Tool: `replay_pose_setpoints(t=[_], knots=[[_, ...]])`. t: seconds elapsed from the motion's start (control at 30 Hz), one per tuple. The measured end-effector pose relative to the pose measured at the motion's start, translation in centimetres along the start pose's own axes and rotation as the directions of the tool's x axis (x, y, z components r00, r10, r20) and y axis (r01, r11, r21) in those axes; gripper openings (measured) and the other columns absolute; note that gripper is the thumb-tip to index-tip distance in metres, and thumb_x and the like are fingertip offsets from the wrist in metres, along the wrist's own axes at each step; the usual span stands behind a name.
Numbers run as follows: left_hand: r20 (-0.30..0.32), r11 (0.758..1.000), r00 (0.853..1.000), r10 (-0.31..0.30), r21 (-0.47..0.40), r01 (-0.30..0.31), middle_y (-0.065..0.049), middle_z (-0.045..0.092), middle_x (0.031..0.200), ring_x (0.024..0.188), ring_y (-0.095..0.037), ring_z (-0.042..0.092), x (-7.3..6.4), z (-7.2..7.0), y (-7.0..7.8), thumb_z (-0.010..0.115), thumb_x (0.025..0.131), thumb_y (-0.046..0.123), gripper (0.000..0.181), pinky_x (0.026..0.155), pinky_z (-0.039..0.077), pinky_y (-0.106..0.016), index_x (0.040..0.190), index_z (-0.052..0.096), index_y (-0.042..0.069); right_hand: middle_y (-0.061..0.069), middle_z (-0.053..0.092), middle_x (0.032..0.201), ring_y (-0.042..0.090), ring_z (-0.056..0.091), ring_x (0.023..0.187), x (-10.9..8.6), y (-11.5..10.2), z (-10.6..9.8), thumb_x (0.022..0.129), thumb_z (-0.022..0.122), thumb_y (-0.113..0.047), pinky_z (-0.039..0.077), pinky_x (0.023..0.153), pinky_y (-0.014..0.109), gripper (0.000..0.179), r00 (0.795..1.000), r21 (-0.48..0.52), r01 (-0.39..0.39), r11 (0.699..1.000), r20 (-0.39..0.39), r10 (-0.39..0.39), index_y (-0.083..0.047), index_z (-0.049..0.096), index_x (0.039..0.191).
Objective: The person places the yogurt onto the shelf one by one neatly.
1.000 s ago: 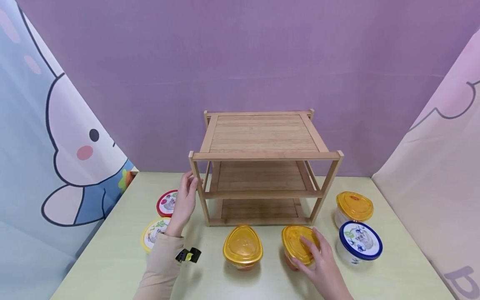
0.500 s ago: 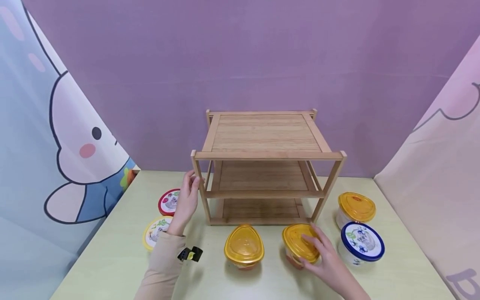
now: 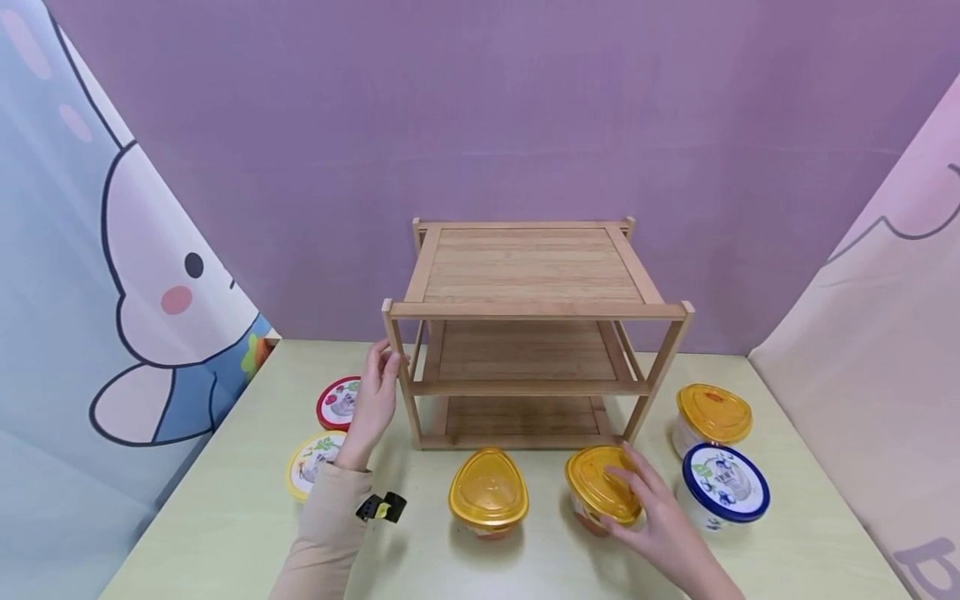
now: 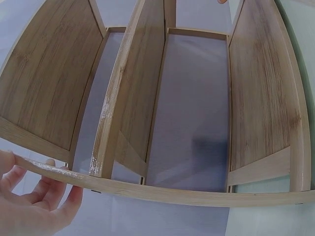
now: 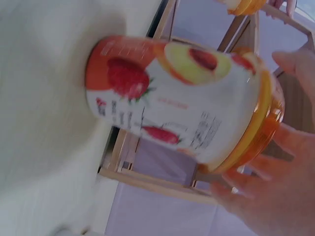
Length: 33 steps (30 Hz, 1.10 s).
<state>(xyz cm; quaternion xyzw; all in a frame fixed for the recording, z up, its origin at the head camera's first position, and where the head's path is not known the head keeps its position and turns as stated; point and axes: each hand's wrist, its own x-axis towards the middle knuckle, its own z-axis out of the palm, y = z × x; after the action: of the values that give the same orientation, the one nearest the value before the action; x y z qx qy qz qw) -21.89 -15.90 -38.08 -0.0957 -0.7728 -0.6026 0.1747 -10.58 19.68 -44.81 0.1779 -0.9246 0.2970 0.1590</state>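
While the left hand [image 3: 375, 404] pinched the near left upright of a three-tier rectangular pale-wood rack [image 3: 543, 267], thumb and fingers wrapped round the post, the right hand [image 3: 652, 521] had its grip curved about the translucent amber plastic lid of a rounded-triangular fruit-printed container [image 3: 603, 487], thumb on the near edge and fingers along the far right. That container stood on the pale green table [image 3: 420, 567], just near of the rack's right part. To its left, near but apart, was a matching amber-lidded container [image 3: 489, 492]. On the right side of the table stood a white amber-lidded tub [image 3: 714, 414] and, just near of it, a round white tub with a blue-rimmed lid [image 3: 726, 483]; whether those two touched could not be told. On the left, partly hidden by the arm, were a round red-rimmed white lid [image 3: 337, 403] and, nearer, a round yellow-rimmed white lid [image 3: 313, 465].
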Motion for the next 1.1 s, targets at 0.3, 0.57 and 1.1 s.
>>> replay_pose_setpoints(t=[0.3, 0.57, 1.1], knots=[[-0.008, 1.000, 1.000, 0.002, 0.003, -0.002, -0.029, 0.050, 0.107, 0.105, -0.035, 0.047, 0.0, 0.1, 0.1, 0.033, 0.097, 0.015, 0.033, 0.094, 0.032, -0.044, 0.123, 0.034, -0.004, 0.021, 0.036, 0.132, 0.041, 0.035, 0.113, -0.8, -1.5, 1.4, 0.068, 0.073, -0.008, 0.031, 0.084, 0.058, 0.047, 0.979, 0.009, -0.042, 0.999, -0.198, 0.043, -0.004, 0.054, 0.111], [-0.011, 1.000, 1.000, 0.005, 0.004, -0.005, -0.030, 0.050, 0.106, 0.105, -0.036, 0.047, 0.1, 0.1, -0.1, 0.033, 0.097, 0.015, 0.033, 0.094, 0.032, -0.045, 0.123, 0.033, -0.005, 0.024, 0.039, 0.129, 0.045, 0.035, 0.112, -1.2, -1.9, 2.7, 0.066, 0.075, -0.018, 0.027, 0.095, 0.050, 0.051, 0.947, -0.065, -0.011, 0.998, -0.320, -0.010, -0.001, 0.055, 0.110], [-0.015, 1.000, 1.000, 0.003, -0.001, -0.003, -0.029, 0.050, 0.106, 0.106, -0.035, 0.046, 0.0, 0.2, -0.1, 0.033, 0.097, 0.015, 0.033, 0.094, 0.032, -0.045, 0.123, 0.033, -0.005, 0.024, 0.039, 0.127, 0.044, 0.035, 0.113, -1.4, -2.3, 3.6, 0.058, 0.079, -0.008, 0.032, 0.088, 0.054, 0.053, 0.946, -0.120, -0.087, 0.989, -0.322, 0.044, -0.003, 0.056, 0.105]])
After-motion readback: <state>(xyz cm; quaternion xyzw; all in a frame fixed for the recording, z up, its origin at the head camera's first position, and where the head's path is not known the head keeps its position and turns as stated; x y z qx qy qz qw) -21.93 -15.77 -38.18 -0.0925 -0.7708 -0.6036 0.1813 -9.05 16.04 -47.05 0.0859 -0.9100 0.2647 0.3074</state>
